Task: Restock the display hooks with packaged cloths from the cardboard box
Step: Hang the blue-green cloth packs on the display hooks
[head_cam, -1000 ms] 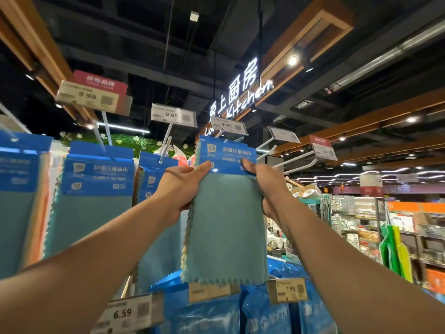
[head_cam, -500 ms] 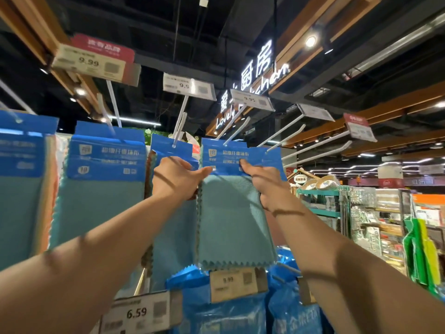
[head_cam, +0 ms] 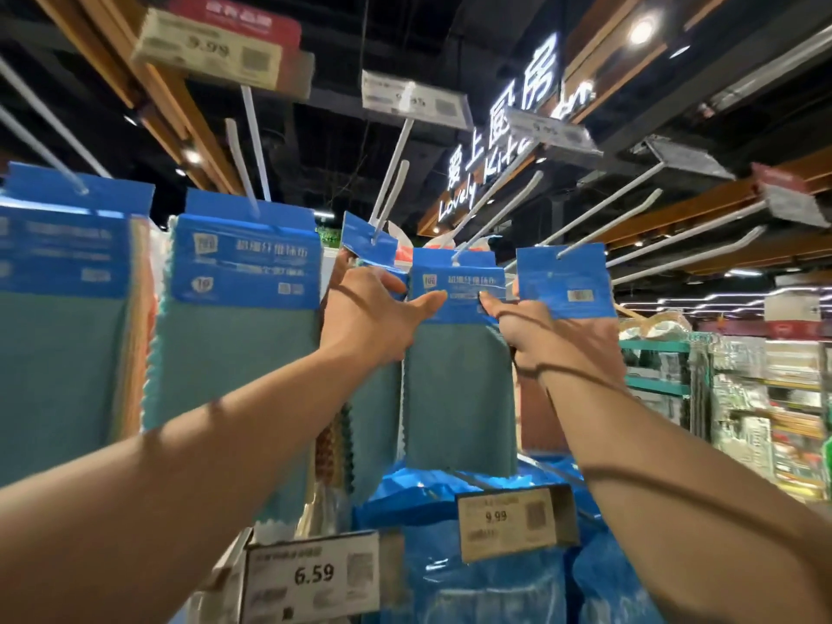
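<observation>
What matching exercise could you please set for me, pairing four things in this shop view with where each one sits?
Things:
1. 6.59 price tag
2. lit kitchen sign
3. cloth pack
4. red-topped price tag

Places:
A. top left corner
B. centre, pinched at its blue header by the left hand and the right hand
C. bottom, left of centre
D. overhead, right of centre

Pairs: 1-C, 2-D, 3-B, 4-A.
</observation>
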### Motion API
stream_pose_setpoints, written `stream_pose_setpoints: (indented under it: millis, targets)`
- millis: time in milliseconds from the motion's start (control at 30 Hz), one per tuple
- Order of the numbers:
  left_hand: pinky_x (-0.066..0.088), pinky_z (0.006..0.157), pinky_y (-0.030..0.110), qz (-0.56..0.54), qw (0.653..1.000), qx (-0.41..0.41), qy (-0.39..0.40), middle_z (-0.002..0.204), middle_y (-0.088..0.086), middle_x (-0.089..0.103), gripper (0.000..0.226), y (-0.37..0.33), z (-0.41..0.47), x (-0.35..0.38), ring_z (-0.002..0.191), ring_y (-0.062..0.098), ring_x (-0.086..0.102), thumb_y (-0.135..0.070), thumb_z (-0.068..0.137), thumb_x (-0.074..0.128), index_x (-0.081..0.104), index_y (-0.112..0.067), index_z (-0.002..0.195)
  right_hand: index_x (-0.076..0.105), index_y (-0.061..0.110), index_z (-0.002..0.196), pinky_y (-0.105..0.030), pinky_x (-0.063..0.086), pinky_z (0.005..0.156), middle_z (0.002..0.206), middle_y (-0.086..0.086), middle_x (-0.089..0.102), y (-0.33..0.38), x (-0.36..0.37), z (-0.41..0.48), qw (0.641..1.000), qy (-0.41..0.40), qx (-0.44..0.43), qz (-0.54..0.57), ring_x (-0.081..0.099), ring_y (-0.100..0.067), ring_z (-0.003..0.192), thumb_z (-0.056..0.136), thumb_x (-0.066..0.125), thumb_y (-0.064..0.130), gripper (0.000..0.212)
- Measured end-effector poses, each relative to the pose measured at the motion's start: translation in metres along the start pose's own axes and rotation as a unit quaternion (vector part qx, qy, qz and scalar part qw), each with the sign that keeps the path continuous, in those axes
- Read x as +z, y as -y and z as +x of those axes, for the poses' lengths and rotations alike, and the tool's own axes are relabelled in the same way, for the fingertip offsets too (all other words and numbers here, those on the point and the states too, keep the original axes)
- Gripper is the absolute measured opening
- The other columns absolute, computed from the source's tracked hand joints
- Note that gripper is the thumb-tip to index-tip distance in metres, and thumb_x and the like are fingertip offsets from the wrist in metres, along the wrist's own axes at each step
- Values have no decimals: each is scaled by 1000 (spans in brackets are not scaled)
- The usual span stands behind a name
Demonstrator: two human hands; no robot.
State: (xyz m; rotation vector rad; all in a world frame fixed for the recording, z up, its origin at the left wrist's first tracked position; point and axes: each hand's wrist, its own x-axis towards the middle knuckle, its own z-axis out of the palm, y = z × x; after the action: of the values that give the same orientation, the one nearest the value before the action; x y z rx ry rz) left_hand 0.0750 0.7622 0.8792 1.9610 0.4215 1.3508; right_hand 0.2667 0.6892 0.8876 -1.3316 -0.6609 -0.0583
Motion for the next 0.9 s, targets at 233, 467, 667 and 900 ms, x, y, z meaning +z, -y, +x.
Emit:
stream_pose_setpoints:
  millis: [233,467,667,900]
  targets:
    - [64,63,44,-10,1000,-4,22,91,2,74,44,-18,-45,-15,67,19,76,-49,77,82,67,-16,102,72,24,78,-36,53,85,74,-1,66,20,-56,-82,974,-9,-73,-215,65,-20,81,74,58,80,58]
    - [64,63,42,-40,997,-12,61,86,-1,76,42,-49,-132,-19,66,13,75,-46,79,80,69,-16,106,70,19,105,-27,47,76,99,12,63,45,-139,-216,954,82,-154,-243,61,-10,92,92,61,52,37]
    - [64,67,44,-78,988,19,131,96,-3,75,42,-84,-196,-7,75,14,75,-51,80,79,69,-22,108,67,17,119,-16,49,77,102,10,69,62,-197,-312,942,52,-116,-310,63,-3,90,92,60,51,44]
    - [63,72,44,-108,954,48,277,97,-11,72,49,-88,-274,38,83,13,73,-62,79,72,66,-26,111,63,18,127,-28,50,95,118,6,67,55,-262,-405,917,-22,-11,-398,63,-10,107,92,60,49,47]
